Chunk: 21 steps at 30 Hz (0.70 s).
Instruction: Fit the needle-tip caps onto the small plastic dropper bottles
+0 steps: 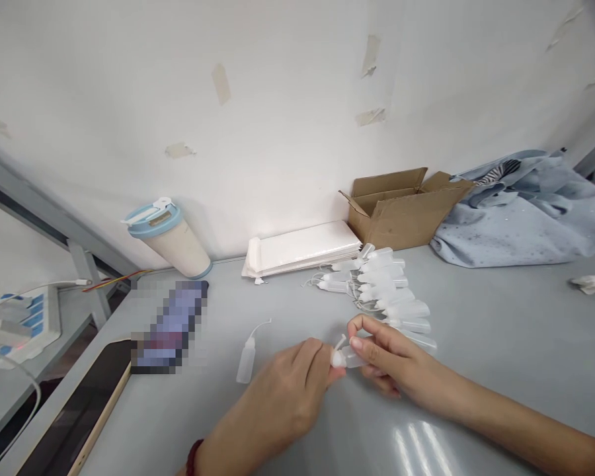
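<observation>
Between my two hands is a small translucent squeeze bottle (pixel 353 357) with a white cap, lying nearly level above the table. My left hand (pixel 292 380) has its fingers closed at the cap end, where a short white tip sticks up. The thumb and fingers of my right hand (pixel 389 354) pinch the body of the bottle. Left of my hands, a single similar bottle (pixel 246 363) with a thin bent tube lies on the table. Behind my right hand several more squeeze bottles (pixel 384 284) lie in a pile, their thin tubes pointing left.
A stack of white packets (pixel 305 248) and an open cardboard box (pixel 406 215) stand along the wall, beside a pale blue cloth bag (pixel 525 218). On the left are a tumbler (pixel 178 241), a phone (pixel 79 410), a blurred-out screen (pixel 171 324) and a power strip (pixel 37 320).
</observation>
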Available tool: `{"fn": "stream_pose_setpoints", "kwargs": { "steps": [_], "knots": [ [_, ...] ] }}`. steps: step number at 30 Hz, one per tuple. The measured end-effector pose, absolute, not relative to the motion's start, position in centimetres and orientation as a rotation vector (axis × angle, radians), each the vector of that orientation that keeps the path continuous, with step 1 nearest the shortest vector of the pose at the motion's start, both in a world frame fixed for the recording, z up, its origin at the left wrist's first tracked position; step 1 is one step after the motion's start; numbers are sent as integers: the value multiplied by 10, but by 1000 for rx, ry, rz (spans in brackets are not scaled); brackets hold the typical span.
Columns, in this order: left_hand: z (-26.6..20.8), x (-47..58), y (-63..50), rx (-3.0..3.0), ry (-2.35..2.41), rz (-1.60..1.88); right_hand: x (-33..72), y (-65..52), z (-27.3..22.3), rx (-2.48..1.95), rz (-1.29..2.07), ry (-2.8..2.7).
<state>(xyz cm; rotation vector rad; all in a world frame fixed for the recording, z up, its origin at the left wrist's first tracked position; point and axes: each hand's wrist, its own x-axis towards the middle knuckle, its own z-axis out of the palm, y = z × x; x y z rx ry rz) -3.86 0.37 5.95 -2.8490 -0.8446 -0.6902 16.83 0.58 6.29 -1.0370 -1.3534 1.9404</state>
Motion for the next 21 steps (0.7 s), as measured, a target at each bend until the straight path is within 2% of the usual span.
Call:
{"fn": "stream_pose_setpoints", "kwargs": {
  "steps": [3,7,9,11,14,17,21],
  "knots": [
    [62,-39,4,-2888,-897,-707,166,6,61,-1026,2024,-1225],
    [67,-37,5,-3143,-1336,-833,164,5,63,-1049,1953,-1322],
    [72,-36,7,-3251,-1699,-845,164,4,62,-1133,1695,-1552],
    [78,-34,9,-3362,-2110,-862,165,3,60,-1178,1276,-1833],
    [82,-32,11,-3513,-2503,-955,167,0,56,-1052,765,-2113],
    [77,-30,9,-3402,-2301,-1095,166,-4,57,-1042,736,-2115],
    [62,-34,5,-3211,-1494,-1174,162,-7,64,-1216,1216,-1862]
  ]
}}
